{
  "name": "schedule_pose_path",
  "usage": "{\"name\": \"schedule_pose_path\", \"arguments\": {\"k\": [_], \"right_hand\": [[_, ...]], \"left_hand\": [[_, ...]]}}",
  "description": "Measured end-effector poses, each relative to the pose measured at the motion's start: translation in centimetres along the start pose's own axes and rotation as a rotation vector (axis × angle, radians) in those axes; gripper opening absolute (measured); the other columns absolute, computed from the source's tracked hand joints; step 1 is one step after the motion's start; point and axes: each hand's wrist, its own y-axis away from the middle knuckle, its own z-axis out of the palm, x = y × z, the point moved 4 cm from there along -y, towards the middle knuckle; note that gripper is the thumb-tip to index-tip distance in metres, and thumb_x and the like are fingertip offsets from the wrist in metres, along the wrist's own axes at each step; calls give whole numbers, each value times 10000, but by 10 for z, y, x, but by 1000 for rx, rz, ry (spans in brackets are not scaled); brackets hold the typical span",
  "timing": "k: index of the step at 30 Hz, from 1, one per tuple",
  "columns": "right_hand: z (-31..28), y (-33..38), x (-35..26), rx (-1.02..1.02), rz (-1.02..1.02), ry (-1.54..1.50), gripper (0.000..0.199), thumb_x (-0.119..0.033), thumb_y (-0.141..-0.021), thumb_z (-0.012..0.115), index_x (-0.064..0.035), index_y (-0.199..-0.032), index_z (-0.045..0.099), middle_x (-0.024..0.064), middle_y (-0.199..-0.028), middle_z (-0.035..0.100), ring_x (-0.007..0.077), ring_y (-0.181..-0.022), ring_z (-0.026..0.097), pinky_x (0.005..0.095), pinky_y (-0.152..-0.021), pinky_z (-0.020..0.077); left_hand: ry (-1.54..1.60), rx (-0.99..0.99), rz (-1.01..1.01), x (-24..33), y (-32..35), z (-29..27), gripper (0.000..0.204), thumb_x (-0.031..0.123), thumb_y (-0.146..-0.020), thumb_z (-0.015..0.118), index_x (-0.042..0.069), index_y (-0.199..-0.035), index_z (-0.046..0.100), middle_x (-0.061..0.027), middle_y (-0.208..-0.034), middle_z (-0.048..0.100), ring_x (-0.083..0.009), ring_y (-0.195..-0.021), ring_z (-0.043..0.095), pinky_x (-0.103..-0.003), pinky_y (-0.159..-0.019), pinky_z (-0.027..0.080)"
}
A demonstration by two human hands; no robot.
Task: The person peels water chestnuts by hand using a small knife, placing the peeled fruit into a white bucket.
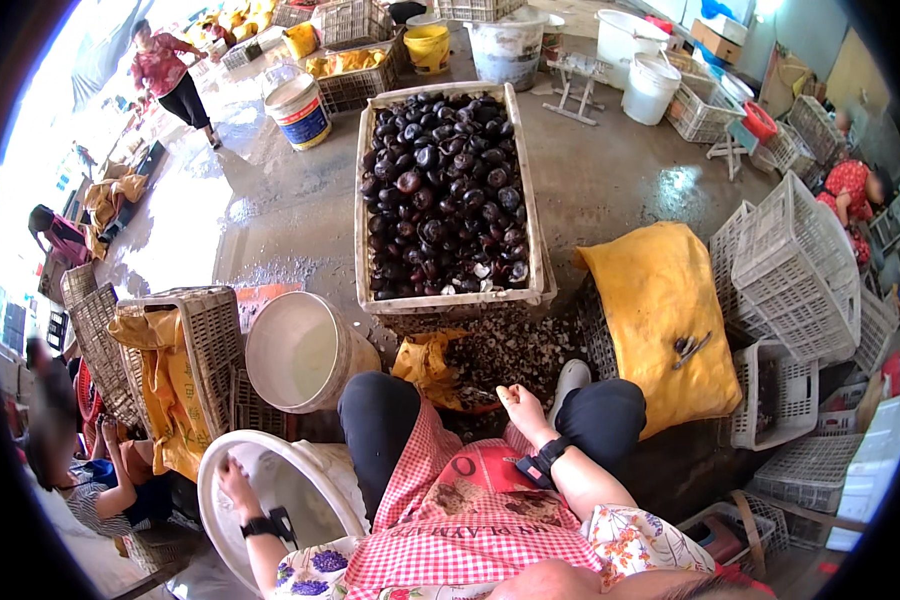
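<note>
My left hand [236,487] is over the mouth of a large white bucket [210,510] at my left side, its fingers loosely apart and nothing visible in them. Between my knees, my right hand [526,412] is closed on a thin metal peeling knife [482,393], its shape partly unclear. Below the knife, dark and pale peelings cover the floor [515,350] beside a crumpled yellow sack [425,365]. In front of me stands a crate [362,215] heaped with dark, unpeeled water chestnuts [440,190].
A white bucket with cloudy liquid [295,350] stands by my left knee. On the right, a yellow sack [660,290] covers a crate and carries metal tools [688,348]. Plastic crates [795,270] stack further right. Other people [165,75] are around the room.
</note>
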Motion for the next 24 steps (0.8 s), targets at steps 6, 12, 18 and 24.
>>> {"name": "schedule_pose_path", "arguments": {"k": [6,12,18,24], "right_hand": [[9,5,11,39,-56,-62,426,-468,-923,632,-46,-874,603,122,-705,623,279,-653,609,379,-619,479],[-14,17,-23,48,-119,-101,445,-486,-918,630,-44,-885,601,135,-730,637,273,-661,618,379,-628,484],[-17,22,-24,-50,-124,-94,575,-592,-936,523,-26,-943,620,177,-834,669,326,-785,646,416,-691,495],[-32,29,-22,-151,-190,-419,486,-540,-974,512,-60,-925,571,115,-737,597,268,-675,571,395,-638,447]], "left_hand": [[-277,-25,381,25,23,42,292,103,-950,585,-5,-1219,628,-123,-1086,691,-199,-967,648,-301,-884,509],[-111,-749,608,226,98,348,256,23,-888,618,50,-1137,669,-112,-994,691,-186,-868,659,-299,-773,530],[-432,-866,1190,304,195,515,457,88,-820,639,71,-1274,595,-178,-1272,580,-336,-1197,540,-400,-1023,449],[-887,-732,1166,300,215,592,659,68,-738,754,-7,-1326,466,-227,-1299,478,-403,-1183,505,-443,-976,460]]}}
